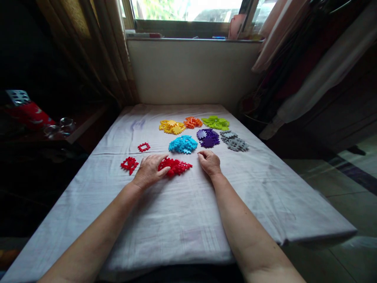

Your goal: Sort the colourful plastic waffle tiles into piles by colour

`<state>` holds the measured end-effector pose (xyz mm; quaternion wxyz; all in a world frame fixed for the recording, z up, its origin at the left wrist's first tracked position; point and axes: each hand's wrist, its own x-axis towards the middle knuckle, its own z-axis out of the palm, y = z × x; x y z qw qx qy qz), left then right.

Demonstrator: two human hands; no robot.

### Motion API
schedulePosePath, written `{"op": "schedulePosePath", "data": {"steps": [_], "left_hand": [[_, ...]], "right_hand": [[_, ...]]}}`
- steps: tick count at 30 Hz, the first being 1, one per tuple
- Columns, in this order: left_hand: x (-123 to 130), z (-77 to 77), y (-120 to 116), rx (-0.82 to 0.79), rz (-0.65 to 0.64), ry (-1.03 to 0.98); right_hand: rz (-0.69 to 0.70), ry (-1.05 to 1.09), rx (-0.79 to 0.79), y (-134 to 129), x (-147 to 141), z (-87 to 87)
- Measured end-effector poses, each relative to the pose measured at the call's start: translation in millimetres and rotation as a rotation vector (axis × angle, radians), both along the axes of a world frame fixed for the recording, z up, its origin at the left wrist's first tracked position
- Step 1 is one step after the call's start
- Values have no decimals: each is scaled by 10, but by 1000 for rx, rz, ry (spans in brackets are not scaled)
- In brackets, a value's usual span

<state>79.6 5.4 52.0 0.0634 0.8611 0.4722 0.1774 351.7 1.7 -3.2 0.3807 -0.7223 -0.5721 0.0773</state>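
My left hand [149, 169] is at the left end of a pile of red toothed plastic pieces [176, 167], thumb and fingers apart around its edge. To the right of that pile, my right hand [209, 162] rests on the cloth with its fingers curled; whether anything small is inside is hidden. A smaller red cluster [129, 165] lies left of my left hand, and a single red square frame [144, 147] lies beyond it. Just behind the red pile sits a blue pile [183, 144], with a purple pile [208, 138] to its right.
Yellow [172, 127], orange [193, 122], green [216, 122] and grey [235, 141] piles lie farther back on the cloth-covered table [176, 220]. A side table with glasses [67, 125] stands at left. Clothes [312, 78] hang at right.
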Motion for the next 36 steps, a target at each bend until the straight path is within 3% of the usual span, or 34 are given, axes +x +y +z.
{"op": "schedulePosePath", "data": {"steps": [5, 11, 15, 21, 25, 31, 36], "left_hand": [[-172, -1, 172, 19, 46, -15], [-530, 80, 642, 37, 384, 216], [-617, 49, 826, -19, 418, 332], [-582, 42, 801, -34, 389, 328], [-530, 49, 676, -11, 341, 211], [-365, 54, 384, -44, 9, -20], [-243, 139, 223, -74, -137, -1]], "right_hand": [[-5, 2, -11, -9, -11, 21], [-12, 6, -1, -19, -21, 32], [-9, 8, 4, -22, -18, 31], [1, 0, -23, -18, -13, 48], [0, -1, -20, -11, -4, 42], [4, 3, -1, -6, 1, 18], [-8, 7, 10, -2, -6, -2]]}}
